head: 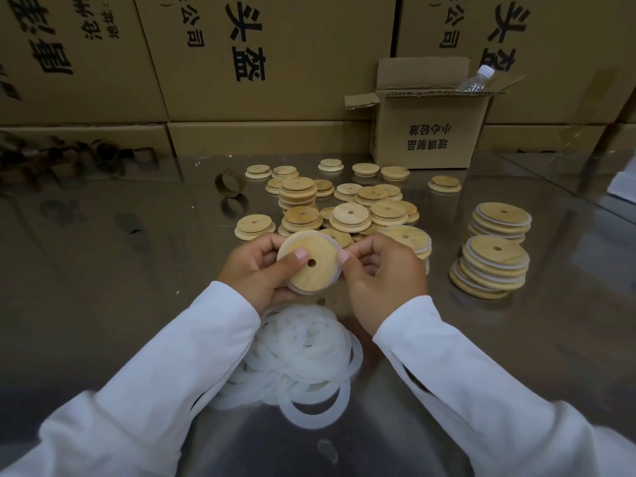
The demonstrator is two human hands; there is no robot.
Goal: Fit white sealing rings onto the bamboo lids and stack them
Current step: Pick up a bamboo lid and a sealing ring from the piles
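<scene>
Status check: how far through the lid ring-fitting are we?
Done: two leaning stacks of ringed lids at the right. In hand: the left hand and right hand grip one bamboo lid with a sealing ring around its rim; seating unclear. Left: many bare lids behind, plus a heap of loose rings below the hands.

Glossy polished-metal worktop (103,270) mirrored cartons (275,80), themselves matt brown corrugated cardboard, black-printed. Bamboo lid (311,261) showed smooth, matt, pale wood grain. Sealing rings (303,356) looked milky, translucent, rubbery plastic. Sleeves (165,373) were matt white cloth. Bottle (476,80) was clear plastic, white-capped.
</scene>
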